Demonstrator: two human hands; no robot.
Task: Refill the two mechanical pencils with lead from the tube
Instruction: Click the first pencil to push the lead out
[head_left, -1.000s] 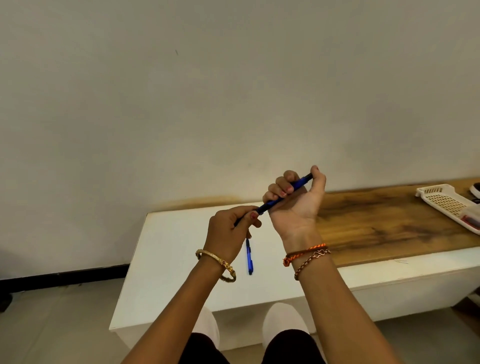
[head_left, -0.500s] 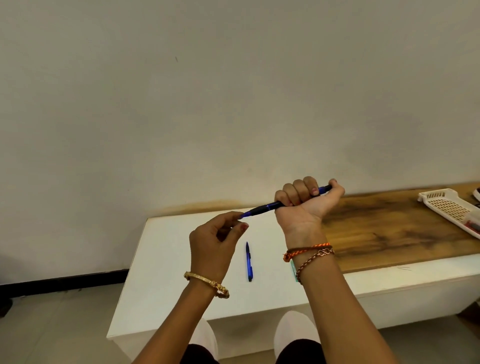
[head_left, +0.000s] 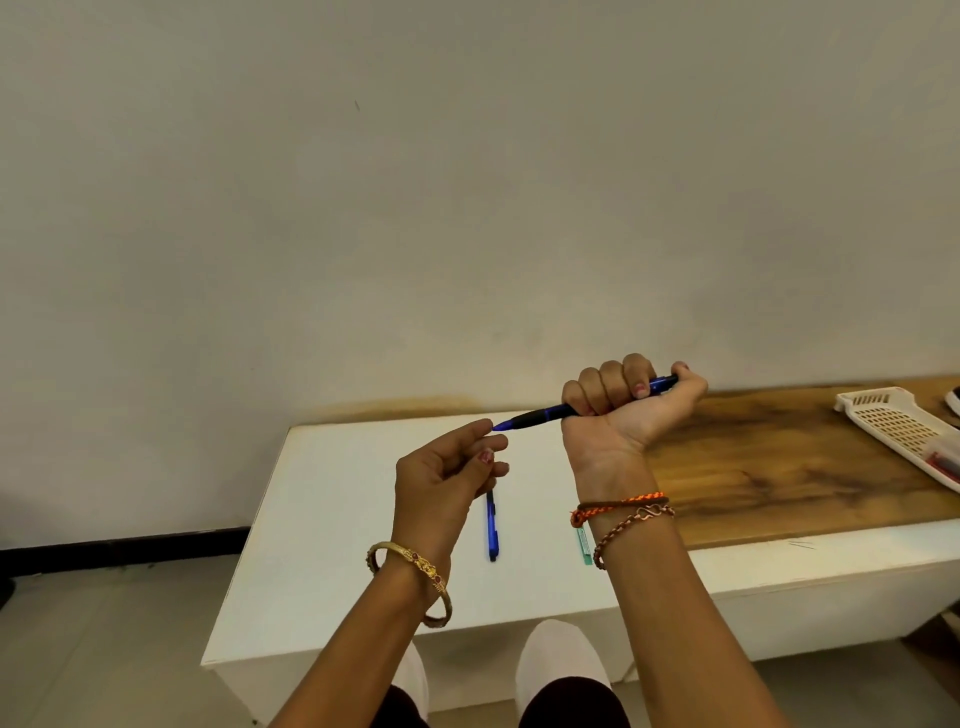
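Here my right hand (head_left: 618, 410) wraps a blue pencil (head_left: 545, 414) in a fist, thumb on its end, tip toward my left hand (head_left: 441, 473), whose loosely curled fingers hold nothing. The second pencil (head_left: 491, 527) and green lead tube (head_left: 584, 543) lie on the white table (head_left: 322, 519).

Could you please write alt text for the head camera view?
The right hand grips a blue pencil, tip toward the left hand. A second pencil and green lead tube lie on the white table.

One blue pencil (head_left: 540, 414) held aloft; another (head_left: 492, 527) lies flat.
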